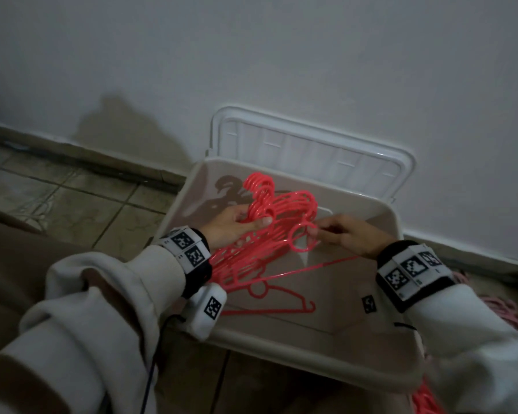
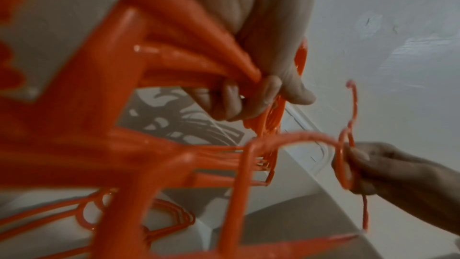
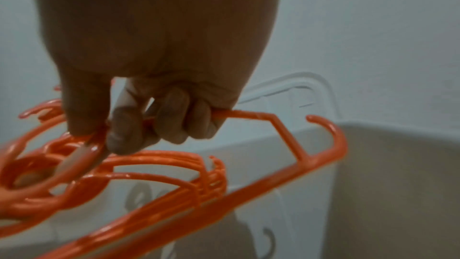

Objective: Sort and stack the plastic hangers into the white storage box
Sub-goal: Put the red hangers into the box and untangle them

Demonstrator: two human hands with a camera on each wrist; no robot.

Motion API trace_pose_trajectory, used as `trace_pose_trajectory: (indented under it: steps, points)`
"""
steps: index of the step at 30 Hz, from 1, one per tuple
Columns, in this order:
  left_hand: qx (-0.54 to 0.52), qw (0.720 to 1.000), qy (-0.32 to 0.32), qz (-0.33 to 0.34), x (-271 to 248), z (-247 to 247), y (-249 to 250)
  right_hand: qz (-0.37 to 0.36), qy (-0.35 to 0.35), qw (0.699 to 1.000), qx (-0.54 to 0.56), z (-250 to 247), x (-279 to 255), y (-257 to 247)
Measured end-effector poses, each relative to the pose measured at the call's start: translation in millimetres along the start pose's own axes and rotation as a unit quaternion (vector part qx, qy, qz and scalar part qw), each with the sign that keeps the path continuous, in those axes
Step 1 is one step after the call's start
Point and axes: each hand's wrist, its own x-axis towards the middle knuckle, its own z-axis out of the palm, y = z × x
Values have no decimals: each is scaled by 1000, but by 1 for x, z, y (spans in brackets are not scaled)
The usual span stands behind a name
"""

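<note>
A bunch of red-orange plastic hangers (image 1: pixel 269 225) hangs over the open white storage box (image 1: pixel 398 222). My left hand (image 1: pixel 237 222) grips the bunch near its hooks; in the left wrist view its fingers (image 2: pixel 251 97) curl round the stems. My right hand (image 1: pixel 341 234) pinches one single hanger (image 1: pixel 302 243) at its neck beside the bunch; its long bar (image 3: pixel 224 202) shows in the right wrist view, with my fingers (image 3: pixel 171 117) curled on the shoulder. One more hanger (image 1: pixel 269 297) lies flat on the box floor.
The box lid (image 1: pixel 311 144) leans upright against the white wall behind the box. More pinkish hangers (image 1: pixel 503 309) lie on the floor at the right, and red ones (image 1: pixel 428 401) at the lower right. Tiled floor (image 1: pixel 72 189) lies to the left.
</note>
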Motion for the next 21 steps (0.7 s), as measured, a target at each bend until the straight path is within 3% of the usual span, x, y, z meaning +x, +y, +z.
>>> trace_pose_trajectory:
  steps: [8, 13, 16, 21]
  points:
    - [-12, 1000, -21, -12, -4, 2, 3, -67, 102, 992, -16, 15, 36, -27]
    - [20, 999, 43, -8, -2, -2, -4, -66, 148, 985, 61, 32, 46, -13]
    - [7, 999, 23, -29, 0, -5, -11, -70, 129, 986, 77, 36, 51, -16]
    - [-60, 995, 12, -82, 4, -16, -14, -71, 30, 989, 126, 36, 58, -9]
